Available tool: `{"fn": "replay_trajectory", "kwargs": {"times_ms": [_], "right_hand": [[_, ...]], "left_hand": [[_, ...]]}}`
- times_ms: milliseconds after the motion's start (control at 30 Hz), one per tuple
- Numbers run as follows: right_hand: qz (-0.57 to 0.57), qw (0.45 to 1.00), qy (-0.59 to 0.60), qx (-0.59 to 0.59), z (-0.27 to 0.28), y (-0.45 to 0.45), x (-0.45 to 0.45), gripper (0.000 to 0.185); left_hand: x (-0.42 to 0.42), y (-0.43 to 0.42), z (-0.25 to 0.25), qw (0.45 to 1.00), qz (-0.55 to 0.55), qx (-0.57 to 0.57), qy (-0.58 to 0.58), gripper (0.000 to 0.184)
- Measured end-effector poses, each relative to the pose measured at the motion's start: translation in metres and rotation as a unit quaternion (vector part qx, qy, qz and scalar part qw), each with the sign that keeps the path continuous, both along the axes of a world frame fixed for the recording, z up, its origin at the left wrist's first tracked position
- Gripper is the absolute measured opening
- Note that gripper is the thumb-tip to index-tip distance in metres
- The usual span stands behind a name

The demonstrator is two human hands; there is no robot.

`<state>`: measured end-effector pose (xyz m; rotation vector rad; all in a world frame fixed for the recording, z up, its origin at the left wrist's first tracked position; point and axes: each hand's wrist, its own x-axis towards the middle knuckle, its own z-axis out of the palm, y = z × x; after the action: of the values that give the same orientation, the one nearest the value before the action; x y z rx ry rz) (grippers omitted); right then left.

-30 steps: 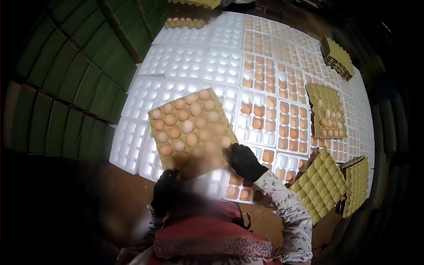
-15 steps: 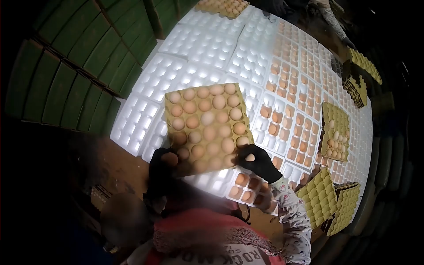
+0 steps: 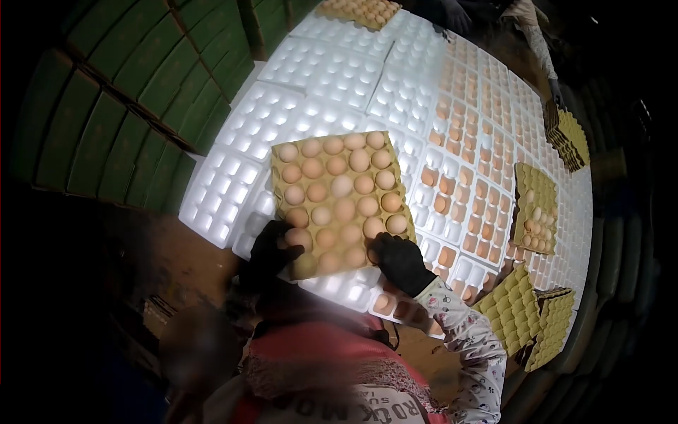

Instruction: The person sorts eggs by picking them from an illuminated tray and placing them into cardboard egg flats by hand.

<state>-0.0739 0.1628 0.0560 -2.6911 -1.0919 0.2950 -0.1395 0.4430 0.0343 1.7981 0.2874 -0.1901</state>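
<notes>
The square yellowish-tan egg tray (image 3: 281, 185) between the hands looks like rough, matt moulded pulp; the brown and cream oval eggs (image 3: 342, 186) in it look smooth. Beyond the left hand (image 3: 272, 247), the white multi-cup trays (image 3: 222, 192) look like smooth, glossy plastic. The right hand (image 3: 402, 261) wears matt black cloth.

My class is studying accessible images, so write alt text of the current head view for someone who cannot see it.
A black-gloved left hand and right hand hold a square yellowish pulp tray of brown and cream eggs above rows of white moulded trays, some containing eggs. Dark green boxes stand stacked at picture left.
</notes>
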Motion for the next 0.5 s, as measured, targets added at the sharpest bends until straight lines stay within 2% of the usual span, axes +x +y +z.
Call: {"fn": "replay_trajectory", "kwargs": {"times_ms": [33,100,167,233,267,333,367,400,433,500], "right_hand": [[0.0,1.0,0.002,0.023,-0.003,0.001,0.0,0.016],[0.003,0.998,0.006,0.065,-0.011,-0.001,-0.001,0.014],[0.026,0.998,-0.044,0.041,-0.007,-0.002,-0.007,0.013],[0.029,0.998,-0.054,-0.026,-0.015,-0.005,-0.007,0.017],[0.035,0.999,-0.033,-0.011,-0.014,-0.009,-0.003,0.021],[0.046,0.999,0.012,0.018,-0.012,-0.018,0.009,0.031],[-0.002,0.995,0.056,0.084,0.01,-0.014,0.01,0.023],[-0.072,0.97,0.163,0.168,0.012,-0.02,0.01,0.025],[-0.141,0.921,0.268,0.247,0.015,-0.023,0.009,0.028],[-0.158,0.858,0.34,0.351,0.025,-0.015,0.008,0.032]], "left_hand": [[0.0,0.005,0.002,0.986,0.055,-0.123,0.097,0.044],[-0.002,0.018,-0.026,0.964,0.117,-0.236,-0.046,0.039],[0.002,0.027,-0.048,0.961,0.131,-0.21,-0.121,0.036],[0.028,0.034,-0.047,0.987,0.095,-0.045,-0.121,0.034],[0.034,0.033,-0.04,0.93,-0.004,0.248,-0.273,0.038],[0.036,0.005,0.009,0.916,-0.05,0.376,-0.128,0.043],[0.036,0.001,0.012,0.905,-0.063,0.407,-0.11,0.045],[0.035,-0.004,0.014,0.891,-0.077,0.438,-0.092,0.047],[0.036,-0.004,0.014,0.888,-0.079,0.441,-0.098,0.047],[0.04,-0.006,0.016,0.881,-0.089,0.452,-0.109,0.048]]}}
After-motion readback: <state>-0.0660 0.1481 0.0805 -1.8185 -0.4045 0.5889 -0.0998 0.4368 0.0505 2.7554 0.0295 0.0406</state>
